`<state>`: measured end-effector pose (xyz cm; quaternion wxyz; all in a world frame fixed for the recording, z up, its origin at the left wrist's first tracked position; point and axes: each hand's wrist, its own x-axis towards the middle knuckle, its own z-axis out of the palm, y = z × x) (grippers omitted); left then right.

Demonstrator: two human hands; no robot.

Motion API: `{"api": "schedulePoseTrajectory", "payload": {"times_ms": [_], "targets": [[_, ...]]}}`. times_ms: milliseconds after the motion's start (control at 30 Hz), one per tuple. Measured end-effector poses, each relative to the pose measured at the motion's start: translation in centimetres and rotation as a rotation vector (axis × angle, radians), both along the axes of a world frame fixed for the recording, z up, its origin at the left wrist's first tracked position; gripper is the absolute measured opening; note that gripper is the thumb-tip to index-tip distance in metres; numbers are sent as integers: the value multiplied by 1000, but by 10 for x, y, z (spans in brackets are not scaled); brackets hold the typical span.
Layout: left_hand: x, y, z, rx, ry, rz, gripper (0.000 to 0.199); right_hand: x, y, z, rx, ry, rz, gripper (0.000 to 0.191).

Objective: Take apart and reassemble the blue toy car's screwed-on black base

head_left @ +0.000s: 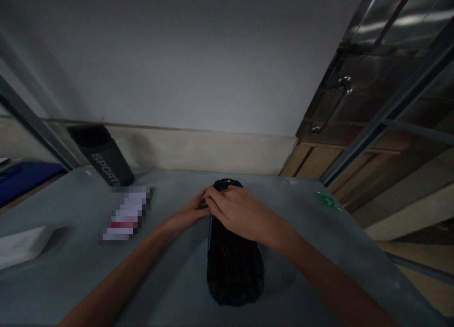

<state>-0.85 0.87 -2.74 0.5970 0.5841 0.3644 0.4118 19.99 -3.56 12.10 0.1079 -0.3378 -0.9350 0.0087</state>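
A black toy car, apparently lying underside up, is on the grey table in the middle, its long side pointing away from me. My left hand grips the car's left edge near the far end. Over the far half of the car lies my right hand, its fingers curled down onto the car and close to the left fingertips. The right fingertips are partly hidden, and I cannot make out any small part between them.
On the grey table, a dark bottle marked SPORT stands at the back left, beside a pixelated phone-like item. A white box sits at the left edge. A small green wrapper-like piece lies right. Metal frame posts flank the table.
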Motion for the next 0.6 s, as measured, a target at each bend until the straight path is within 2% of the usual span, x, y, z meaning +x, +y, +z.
{"api": "schedulePoseTrajectory", "payload": {"times_ms": [100,200,333,433,600], "targets": [[1,0,2,-47,0,-2,80,6,-2,5,-49,45,53,17],[1,-1,0,-45,-6,30,84,7,1,6,-100,34,98,16],[0,-2,2,-47,15,16,68,1,7,-1,-66,-1,12,24],[-1,-2,5,-68,1,-3,73,1,9,-5,-23,10,-20,26],[0,-3,4,-67,12,-6,80,10,7,2,-117,73,106,18]]}}
